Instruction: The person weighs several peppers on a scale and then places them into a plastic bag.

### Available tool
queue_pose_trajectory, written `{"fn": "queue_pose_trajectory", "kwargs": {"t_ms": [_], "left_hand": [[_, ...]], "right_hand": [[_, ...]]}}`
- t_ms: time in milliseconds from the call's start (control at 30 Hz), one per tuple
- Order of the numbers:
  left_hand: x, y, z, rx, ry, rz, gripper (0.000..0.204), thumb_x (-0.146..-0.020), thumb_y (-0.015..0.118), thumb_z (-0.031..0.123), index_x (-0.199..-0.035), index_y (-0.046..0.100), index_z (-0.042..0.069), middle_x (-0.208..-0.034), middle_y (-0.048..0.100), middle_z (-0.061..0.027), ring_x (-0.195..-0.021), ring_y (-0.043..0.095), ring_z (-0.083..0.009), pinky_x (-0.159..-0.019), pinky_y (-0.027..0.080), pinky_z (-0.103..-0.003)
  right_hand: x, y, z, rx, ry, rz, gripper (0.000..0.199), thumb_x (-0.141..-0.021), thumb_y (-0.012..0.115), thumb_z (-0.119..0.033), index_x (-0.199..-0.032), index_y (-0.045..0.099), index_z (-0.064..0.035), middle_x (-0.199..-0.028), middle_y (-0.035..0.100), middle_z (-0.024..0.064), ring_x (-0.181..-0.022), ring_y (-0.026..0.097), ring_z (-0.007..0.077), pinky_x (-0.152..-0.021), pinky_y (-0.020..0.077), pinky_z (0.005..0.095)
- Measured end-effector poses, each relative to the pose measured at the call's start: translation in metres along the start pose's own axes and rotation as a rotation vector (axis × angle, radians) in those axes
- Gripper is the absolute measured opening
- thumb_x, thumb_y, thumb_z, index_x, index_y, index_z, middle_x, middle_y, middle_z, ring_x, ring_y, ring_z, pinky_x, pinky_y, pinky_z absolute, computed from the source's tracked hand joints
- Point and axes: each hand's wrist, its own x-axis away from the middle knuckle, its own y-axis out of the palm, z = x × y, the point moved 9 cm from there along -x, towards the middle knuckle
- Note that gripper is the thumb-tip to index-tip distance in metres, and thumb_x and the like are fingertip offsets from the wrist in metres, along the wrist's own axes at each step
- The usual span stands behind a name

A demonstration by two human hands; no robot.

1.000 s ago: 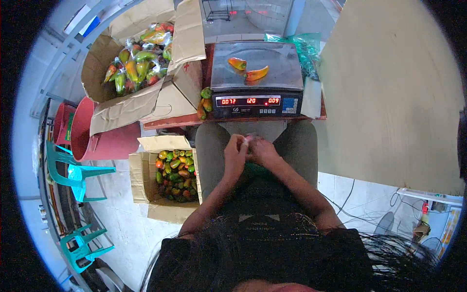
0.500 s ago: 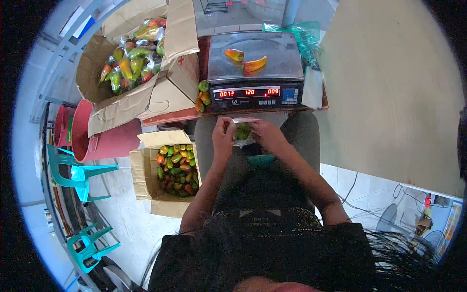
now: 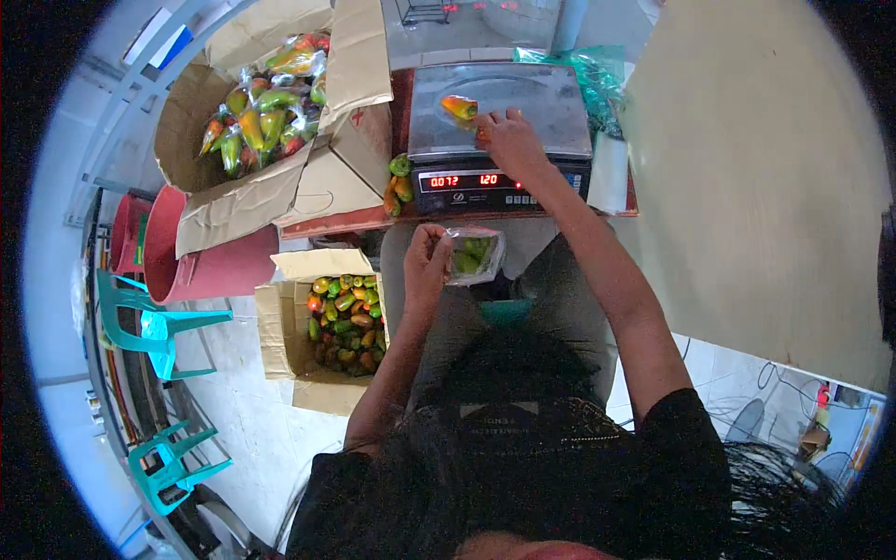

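Note:
My left hand [image 3: 430, 259] pinches the edge of a small clear plastic bag [image 3: 499, 254] with green peppers [image 3: 474, 252] inside, held over my lap. My right hand [image 3: 513, 147] reaches across the digital scale [image 3: 439, 135] and closes over an orange pepper [image 3: 483, 134] on its metal plate. Most of that pepper is hidden beneath the fingers. Another orange-yellow pepper [image 3: 458, 107] lies on the plate just to the left, apart from the hand.
Beside the scale lie a few loose peppers [image 3: 399, 187]. A cardboard box [image 3: 247, 210] at far left holds bagged peppers; a lower box [image 3: 275, 322] holds loose ones. Green plastic bags [image 3: 597, 79] and a white roll [image 3: 609, 175] sit right of the scale, near a pale board [image 3: 756, 187].
My right hand has let go of the bag and moved forward onto a pepper on the scale. My left hand keeps the bag, which now hangs more openly in view.

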Motion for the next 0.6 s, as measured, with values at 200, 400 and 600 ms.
{"fn": "queue_pose_trajectory", "kwargs": {"t_ms": [200,400,600], "left_hand": [[0.001,-0.009,0.020,-0.104,0.168,0.029,0.004,-0.085,0.047,0.012,-0.085,0.045,0.008,-0.058,0.039,0.0041,-0.048,0.035,-0.0022,-0.041,0.029,-0.017],[0.002,-0.010,0.019,-0.088,0.142,0.074,0.005,-0.085,0.048,0.011,-0.084,0.046,0.008,-0.059,0.040,0.0039,-0.048,0.037,-0.0022,-0.041,0.031,-0.018],[-0.006,0.004,0.007,-0.059,0.081,0.024,0.007,-0.084,0.049,0.013,-0.085,0.046,0.007,-0.061,0.041,0.0033,-0.048,0.038,-0.0024,-0.043,0.031,-0.018]], "right_hand": [[-0.002,0.005,0.000,0.138,-0.015,0.027,0.029,-0.069,0.059,-0.009,-0.096,0.051,-0.0053,-0.093,0.051,0.0127,-0.088,0.051,0.0298,-0.078,0.0416,0.0388],[0.039,-0.068,-0.001,-0.266,0.176,0.220,0.024,-0.070,0.062,-0.012,-0.091,0.053,-0.0042,-0.090,0.051,0.0094,-0.074,0.056,0.0230,-0.067,0.0464,0.0326],[0.112,-0.044,-0.053,-0.808,0.221,-0.064,0.026,-0.070,0.064,-0.013,-0.092,0.052,-0.0030,-0.089,0.052,0.0067,-0.080,0.055,0.0167,-0.070,0.0454,0.0280]]}}
